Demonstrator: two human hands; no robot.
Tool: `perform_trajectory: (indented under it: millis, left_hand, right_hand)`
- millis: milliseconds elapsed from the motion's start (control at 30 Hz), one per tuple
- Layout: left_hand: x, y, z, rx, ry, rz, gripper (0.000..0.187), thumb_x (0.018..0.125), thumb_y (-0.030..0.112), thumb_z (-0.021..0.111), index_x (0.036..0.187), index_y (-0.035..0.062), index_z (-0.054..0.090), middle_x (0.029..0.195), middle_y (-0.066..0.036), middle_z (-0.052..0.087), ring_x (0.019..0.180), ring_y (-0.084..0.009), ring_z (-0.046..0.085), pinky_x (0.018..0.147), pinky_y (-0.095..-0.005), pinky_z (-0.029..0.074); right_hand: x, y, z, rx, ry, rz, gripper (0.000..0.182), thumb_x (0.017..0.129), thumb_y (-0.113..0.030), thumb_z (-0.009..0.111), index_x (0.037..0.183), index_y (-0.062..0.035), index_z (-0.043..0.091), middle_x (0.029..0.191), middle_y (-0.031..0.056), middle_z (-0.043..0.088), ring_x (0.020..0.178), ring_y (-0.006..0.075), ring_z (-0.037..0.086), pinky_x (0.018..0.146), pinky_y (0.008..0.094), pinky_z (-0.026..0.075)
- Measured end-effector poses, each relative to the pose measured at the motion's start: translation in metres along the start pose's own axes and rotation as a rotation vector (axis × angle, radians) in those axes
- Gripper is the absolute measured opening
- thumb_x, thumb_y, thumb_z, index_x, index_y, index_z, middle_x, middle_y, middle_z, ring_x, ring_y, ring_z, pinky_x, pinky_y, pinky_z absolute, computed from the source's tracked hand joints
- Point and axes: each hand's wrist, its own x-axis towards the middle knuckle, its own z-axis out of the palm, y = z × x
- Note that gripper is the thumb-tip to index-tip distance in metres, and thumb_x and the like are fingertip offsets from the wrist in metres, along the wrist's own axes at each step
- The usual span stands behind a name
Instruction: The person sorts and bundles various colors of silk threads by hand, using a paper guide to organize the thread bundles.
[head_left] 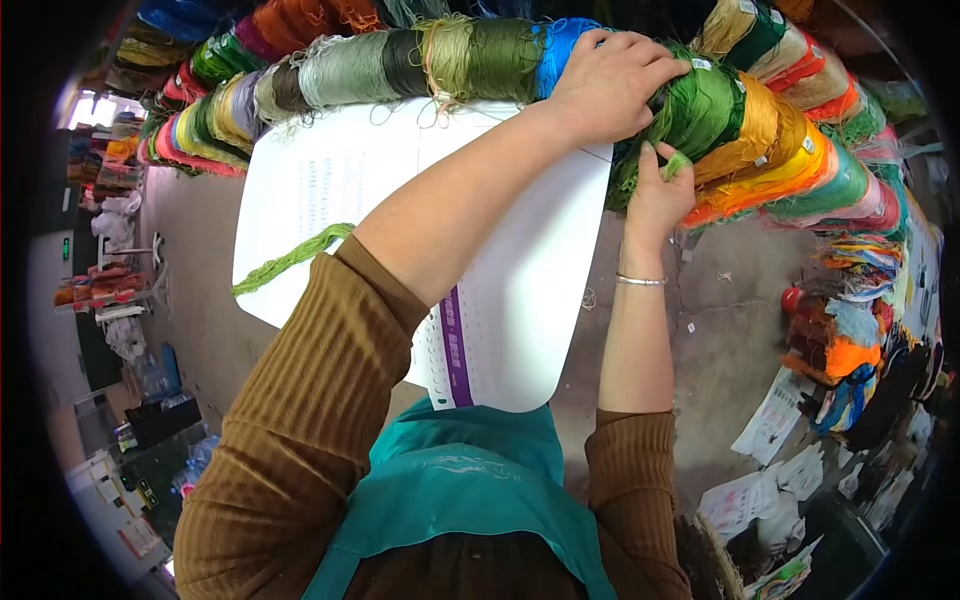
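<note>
My left hand [612, 85] lies bent over the row of thread hanks, its fingers around the edge of a green thread hank [700, 108] and a bright blue hank [553, 58] beside its wrist. Just below, my right hand [662, 195] pinches a small bunch of light green thread [679, 162] at the underside of the green hank. Under my left forearm spreads a large white sheet [520, 300] with printed columns and a purple strip. A loose skein of green thread [290, 262] lies across its left part.
Olive, grey and pale hanks [345, 70] run left along the rack; yellow and orange hanks [765, 135] continue right. More coloured thread bundles [835, 340] hang at the right, above papers [740, 500] and bags. Shelves with goods [110, 280] stand at the left.
</note>
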Motion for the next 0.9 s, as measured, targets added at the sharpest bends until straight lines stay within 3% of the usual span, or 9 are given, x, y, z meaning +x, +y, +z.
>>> perform_trajectory:
  millis: [267,467,633,767,900]
  left_hand:
    - [0.001,-0.001,-0.001,0.003,0.008,-0.007,0.059,0.072,0.01,0.065,0.129,0.0231,0.055,0.126,0.0,0.057,0.125,-0.0213,0.048,0.102,-0.0423,0.034]
    - [0.0,0.0,-0.001,0.017,0.009,-0.007,0.057,0.074,0.011,0.065,0.129,0.0225,0.055,0.127,0.001,0.057,0.125,-0.0211,0.048,0.102,-0.0422,0.033]
    - [0.0,0.0,-0.002,0.002,0.006,-0.014,0.057,0.074,0.011,0.065,0.129,0.0224,0.055,0.127,0.001,0.057,0.125,-0.021,0.047,0.102,-0.0421,0.033]
    - [0.001,0.001,-0.002,0.009,0.007,-0.011,0.057,0.073,0.011,0.065,0.129,0.0224,0.055,0.127,0.001,0.057,0.125,-0.0211,0.047,0.103,-0.0421,0.033]
    - [0.001,0.0,-0.002,0.013,0.015,-0.008,0.058,0.073,0.011,0.065,0.129,0.0224,0.055,0.126,0.001,0.057,0.125,-0.021,0.048,0.103,-0.0419,0.033]
  right_hand:
    - [0.012,0.01,0.016,-0.01,0.057,-0.087,0.016,0.083,-0.009,0.07,0.091,0.0043,0.066,0.07,-0.0037,0.054,0.062,0.0065,0.044,0.058,0.022,0.039]
    - [0.006,0.018,-0.002,0.168,0.063,0.026,0.011,0.083,-0.004,0.069,0.09,0.0045,0.067,0.074,-0.0012,0.06,0.063,0.0061,0.049,0.056,0.0216,0.04]
    - [-0.004,-0.008,-0.013,0.415,0.031,0.153,0.004,0.08,0.002,0.067,0.083,0.0002,0.064,0.068,-0.0023,0.055,0.052,0.0027,0.041,0.047,0.0183,0.029]
    - [-0.005,-0.02,-0.017,0.506,0.034,0.203,0.01,0.08,0.005,0.064,0.075,-0.0032,0.06,0.065,-0.0022,0.052,0.047,0.0019,0.034,0.043,0.0189,0.022]
    - [-0.006,-0.012,-0.028,0.586,-0.05,0.238,0.011,0.08,0.004,0.063,0.077,-0.0048,0.058,0.066,-0.0007,0.053,0.047,0.0033,0.035,0.043,0.0186,0.024]
